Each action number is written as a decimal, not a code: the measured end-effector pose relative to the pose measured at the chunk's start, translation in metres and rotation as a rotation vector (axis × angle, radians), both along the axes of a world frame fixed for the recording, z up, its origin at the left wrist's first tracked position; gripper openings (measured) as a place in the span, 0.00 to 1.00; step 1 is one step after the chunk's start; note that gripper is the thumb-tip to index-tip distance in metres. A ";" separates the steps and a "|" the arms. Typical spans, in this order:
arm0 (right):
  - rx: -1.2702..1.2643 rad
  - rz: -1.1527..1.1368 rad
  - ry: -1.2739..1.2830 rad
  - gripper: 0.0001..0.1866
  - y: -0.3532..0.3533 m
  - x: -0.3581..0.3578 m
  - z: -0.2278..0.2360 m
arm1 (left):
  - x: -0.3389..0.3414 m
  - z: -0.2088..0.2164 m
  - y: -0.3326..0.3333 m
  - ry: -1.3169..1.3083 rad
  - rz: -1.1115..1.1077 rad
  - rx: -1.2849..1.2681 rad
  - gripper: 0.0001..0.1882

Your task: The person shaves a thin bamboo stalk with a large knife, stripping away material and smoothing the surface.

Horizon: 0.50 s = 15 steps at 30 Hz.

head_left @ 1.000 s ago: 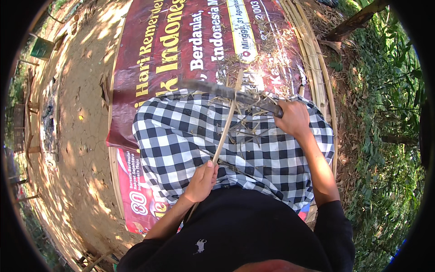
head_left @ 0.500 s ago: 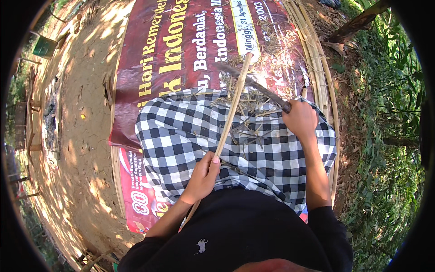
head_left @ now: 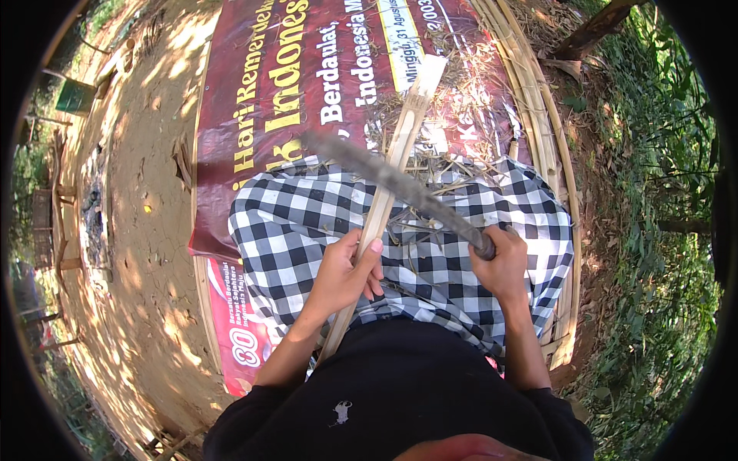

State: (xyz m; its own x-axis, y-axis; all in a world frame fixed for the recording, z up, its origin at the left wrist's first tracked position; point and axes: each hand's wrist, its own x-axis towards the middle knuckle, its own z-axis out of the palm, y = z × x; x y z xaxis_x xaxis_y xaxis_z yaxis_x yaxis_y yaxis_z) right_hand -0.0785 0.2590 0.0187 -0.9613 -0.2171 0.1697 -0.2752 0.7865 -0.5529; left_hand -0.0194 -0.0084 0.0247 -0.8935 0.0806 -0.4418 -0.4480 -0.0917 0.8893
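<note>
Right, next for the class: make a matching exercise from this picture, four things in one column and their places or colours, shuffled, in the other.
Things:
1. Pale strip
2. Long dark tool
3. Draped cloth
4. Printed sheet

Places or colours:
A. Mostly red
B. In the right grip
C. Black, white and grey checks
D. In the left grip

Pairs: 1-D, 2-B, 3-C, 4-A

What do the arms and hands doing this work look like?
They are a person's own: the left hand and right hand are bare, with no gloves to be seen. The forearms are uncovered too, up to the black sleeves of a black shirt bearing a small pale animal-shaped mark.
</note>
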 end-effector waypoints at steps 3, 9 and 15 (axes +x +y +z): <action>0.043 0.166 0.176 0.10 -0.010 0.006 -0.012 | -0.004 0.002 0.008 0.054 -0.077 0.055 0.15; 0.084 0.175 0.355 0.12 -0.002 -0.027 -0.019 | 0.008 0.002 0.016 0.106 -0.052 -0.052 0.21; 0.176 -0.300 0.223 0.09 0.031 -0.076 -0.018 | 0.027 0.003 0.019 0.008 -0.053 -0.161 0.19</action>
State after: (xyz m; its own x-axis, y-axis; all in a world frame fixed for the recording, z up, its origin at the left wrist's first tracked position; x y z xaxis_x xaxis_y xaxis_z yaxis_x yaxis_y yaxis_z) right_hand -0.1540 0.2898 0.0002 -0.9302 0.0233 0.3663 -0.1169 0.9272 -0.3559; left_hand 0.0080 0.0104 0.0275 -0.8936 0.0563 -0.4454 -0.4410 0.0758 0.8943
